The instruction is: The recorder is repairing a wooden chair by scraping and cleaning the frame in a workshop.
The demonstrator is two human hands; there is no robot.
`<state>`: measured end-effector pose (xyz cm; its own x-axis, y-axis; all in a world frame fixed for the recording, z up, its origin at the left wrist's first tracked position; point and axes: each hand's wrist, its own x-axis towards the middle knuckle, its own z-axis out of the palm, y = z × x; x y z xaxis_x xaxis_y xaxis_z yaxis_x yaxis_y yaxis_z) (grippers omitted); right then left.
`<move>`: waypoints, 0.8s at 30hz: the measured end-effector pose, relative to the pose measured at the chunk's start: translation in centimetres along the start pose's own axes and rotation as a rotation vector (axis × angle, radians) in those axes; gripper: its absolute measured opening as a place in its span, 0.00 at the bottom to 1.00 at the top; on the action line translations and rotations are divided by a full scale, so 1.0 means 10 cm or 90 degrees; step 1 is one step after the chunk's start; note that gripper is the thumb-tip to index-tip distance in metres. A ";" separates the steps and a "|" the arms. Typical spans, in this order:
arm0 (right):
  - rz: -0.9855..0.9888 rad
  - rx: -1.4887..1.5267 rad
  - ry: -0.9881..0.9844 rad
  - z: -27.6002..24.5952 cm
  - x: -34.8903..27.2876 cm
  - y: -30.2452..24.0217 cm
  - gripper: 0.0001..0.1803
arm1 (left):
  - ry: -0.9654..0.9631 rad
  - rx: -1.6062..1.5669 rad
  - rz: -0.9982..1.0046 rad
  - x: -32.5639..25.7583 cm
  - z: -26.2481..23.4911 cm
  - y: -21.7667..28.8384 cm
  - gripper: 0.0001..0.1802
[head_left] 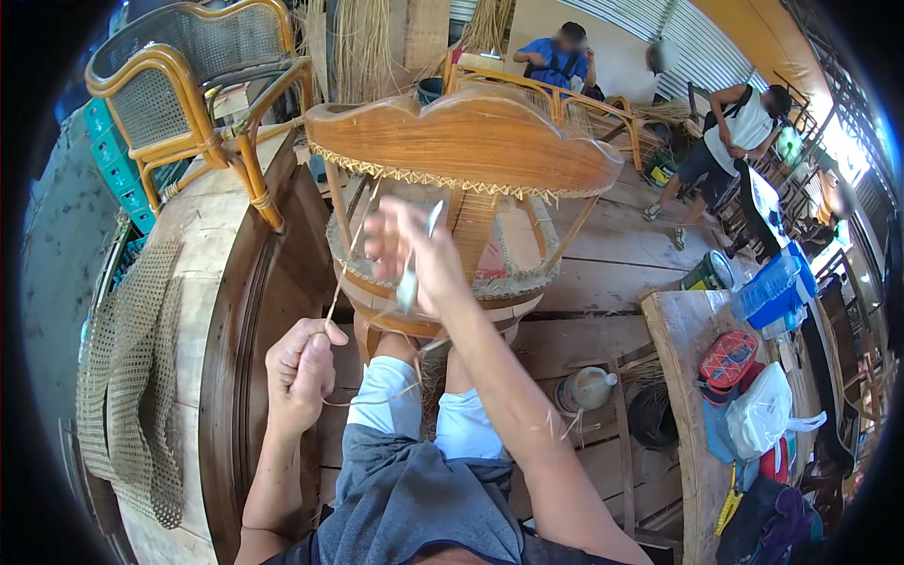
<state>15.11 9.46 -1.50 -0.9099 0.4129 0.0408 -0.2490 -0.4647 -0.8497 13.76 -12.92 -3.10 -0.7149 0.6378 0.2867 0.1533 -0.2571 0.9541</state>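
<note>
Brown backrest [461, 137], pale zigzag lacing [424, 177]

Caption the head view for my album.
Left hand pinching a thin tan strand before a brown, wavy-topped wooden chair frame.

The left hand [305, 369] sits below the left end of the carved wooden backrest rail [461, 141], fingers curled and thumb pressed to the index finger in a tight pinch; its forearm [275, 466] stands nearly upright. Just under the rail's left half is the right hand [428, 259] — fingers partly bent and blurred — on a forearm [499, 367] slanting up toward the rail. Both knees [384, 381] show below the rail, apart.
</note>
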 end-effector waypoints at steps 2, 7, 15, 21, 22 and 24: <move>-0.024 0.048 -0.003 0.11 0.18 -0.14 0.22 | 0.003 0.003 0.004 0.01 -0.06 -0.03 0.14; -0.011 0.310 0.075 0.33 0.32 0.08 0.12 | -0.031 0.081 0.051 0.06 0.00 0.09 0.13; 0.025 0.207 -0.119 1.35 -0.37 0.17 0.03 | -0.056 0.101 0.161 -0.48 -0.19 0.58 0.19; -0.008 0.068 -0.138 1.43 -0.55 0.45 0.08 | -0.144 -0.003 0.205 -0.68 -1.17 0.43 0.22; -0.037 -0.017 -0.142 1.37 -0.60 0.45 0.09 | -0.072 0.010 0.123 -0.68 -1.34 0.32 0.20; -0.196 -0.227 -0.112 1.15 -0.64 0.62 0.10 | 0.053 0.005 -0.053 -0.39 -1.26 0.08 0.16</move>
<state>15.61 -5.05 -0.98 -0.8621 0.3357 0.3795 -0.4134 -0.0332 -0.9099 8.07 -24.77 -4.51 -0.7790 0.5946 0.1988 0.0963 -0.1998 0.9751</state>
